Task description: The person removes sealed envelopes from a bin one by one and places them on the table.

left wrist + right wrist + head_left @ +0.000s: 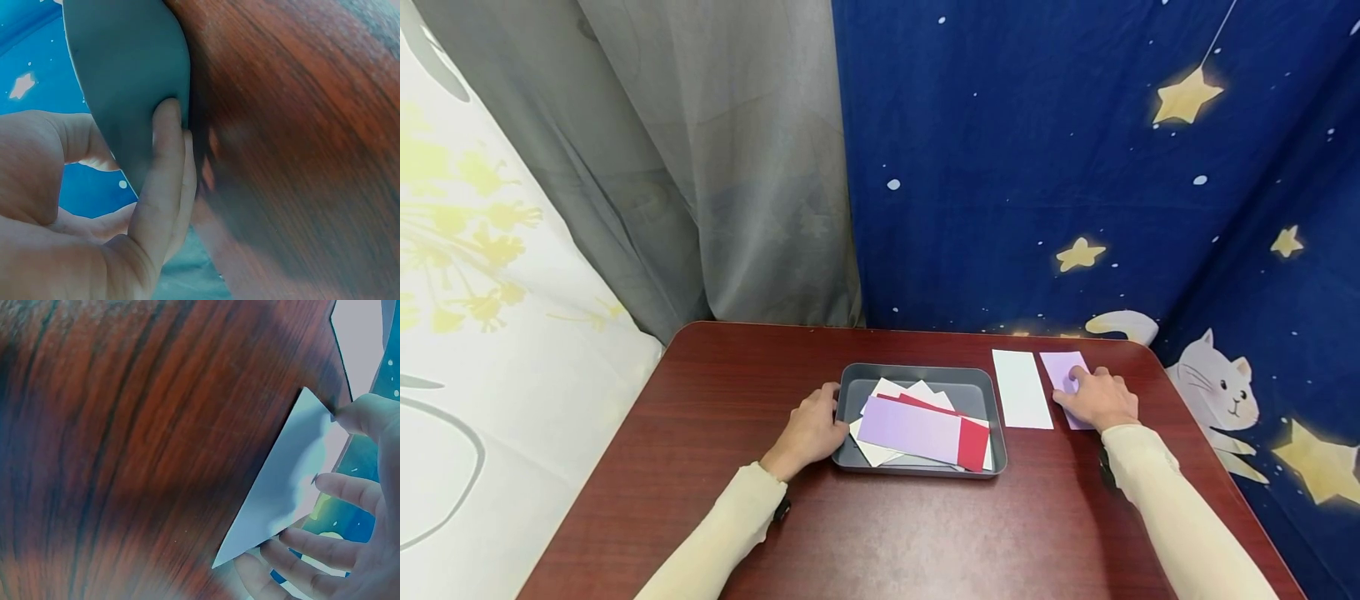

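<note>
A dark grey shallow tray (921, 475) sits near the table's far side, holding several overlapping cards, with a purple card (910, 429) and a red card (973, 444) uppermost. My left hand (811, 429) grips the tray's left end. In the left wrist view, fingers press the tray's outer wall (128, 75) and the thumb reaches over the rim. To the right, my right hand (1101, 400) rests over a second purple card (1062, 362) lying on the table. Its thumb touches the near long edge and the other fingers spread across the card (275, 481).
A white card (1022, 387) lies between the tray and the right-hand purple card. The brown wooden table (925, 542) has rounded far corners. Behind it hang a grey curtain (760, 167) and a blue star-patterned curtain (970, 167).
</note>
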Available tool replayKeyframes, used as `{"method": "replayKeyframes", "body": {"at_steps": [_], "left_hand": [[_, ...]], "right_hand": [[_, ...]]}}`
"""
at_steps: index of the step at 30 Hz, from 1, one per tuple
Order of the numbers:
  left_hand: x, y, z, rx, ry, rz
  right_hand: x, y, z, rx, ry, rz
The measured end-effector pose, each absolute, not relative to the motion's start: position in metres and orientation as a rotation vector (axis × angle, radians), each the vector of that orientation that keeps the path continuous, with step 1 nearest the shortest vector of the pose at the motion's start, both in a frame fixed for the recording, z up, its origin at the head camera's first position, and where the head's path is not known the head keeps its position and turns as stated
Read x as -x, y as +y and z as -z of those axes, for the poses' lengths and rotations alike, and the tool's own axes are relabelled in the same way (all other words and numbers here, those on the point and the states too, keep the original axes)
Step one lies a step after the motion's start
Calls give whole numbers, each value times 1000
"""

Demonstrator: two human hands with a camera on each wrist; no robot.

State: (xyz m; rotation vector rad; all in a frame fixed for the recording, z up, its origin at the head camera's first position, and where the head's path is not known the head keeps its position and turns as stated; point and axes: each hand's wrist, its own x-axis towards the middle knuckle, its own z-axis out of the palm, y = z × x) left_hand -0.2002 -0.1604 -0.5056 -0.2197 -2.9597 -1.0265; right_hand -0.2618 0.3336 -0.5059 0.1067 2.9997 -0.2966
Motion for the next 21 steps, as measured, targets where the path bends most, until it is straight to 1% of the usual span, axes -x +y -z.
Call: {"method": "replayKeyframes", "body": {"at_steps": [11,16,21], "left_hand": [[202,-161,507,240,-2934,1045],[210,-167,525,311,-2883,1020],[217,-171,538,314,-2874,1035]], "right_hand": [[261,330,504,-65,3068,314],[261,322,503,-1,3104,313],[260,307,500,77,3143,282]]}}
